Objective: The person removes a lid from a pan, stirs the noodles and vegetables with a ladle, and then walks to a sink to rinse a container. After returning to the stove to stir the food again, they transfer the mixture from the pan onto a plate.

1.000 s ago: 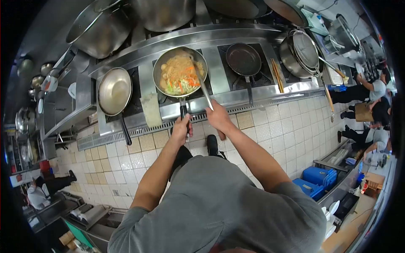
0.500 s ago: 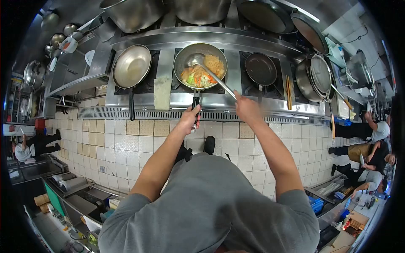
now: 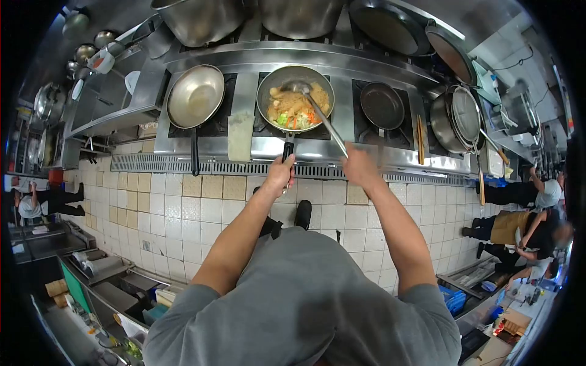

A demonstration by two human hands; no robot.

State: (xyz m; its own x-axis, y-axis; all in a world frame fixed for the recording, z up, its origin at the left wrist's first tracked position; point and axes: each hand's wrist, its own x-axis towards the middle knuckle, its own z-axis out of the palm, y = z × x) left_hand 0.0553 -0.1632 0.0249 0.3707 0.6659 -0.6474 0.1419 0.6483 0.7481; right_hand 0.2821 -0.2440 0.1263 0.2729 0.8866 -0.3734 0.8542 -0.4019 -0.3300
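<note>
My left hand (image 3: 279,175) is wrapped round the black handle (image 3: 288,151) of a pan (image 3: 264,110) on the middle burner. In the pan lie noodles (image 3: 287,104) with green, white and orange vegetables (image 3: 295,119) toward the near side. My right hand (image 3: 361,166) grips the end of a long metal ladle (image 3: 325,120), slightly blurred. The ladle's bowl rests among the noodles near the far side of the pan. A folded cloth (image 3: 241,137) lies on the stove left of this pan.
A steel pan (image 3: 196,97) sits left and a dark pan (image 3: 382,106) right, beside chopsticks (image 3: 420,140). Large pots (image 3: 204,21) stand behind. Strainers and pots (image 3: 465,116) are at right. Several people (image 3: 519,229) stand far right, another person (image 3: 46,203) far left.
The ladle's bowl has moved toward the far side of the pan, and the noodles have spread across it. My left hand still holds the handle. The view has shifted slightly.
</note>
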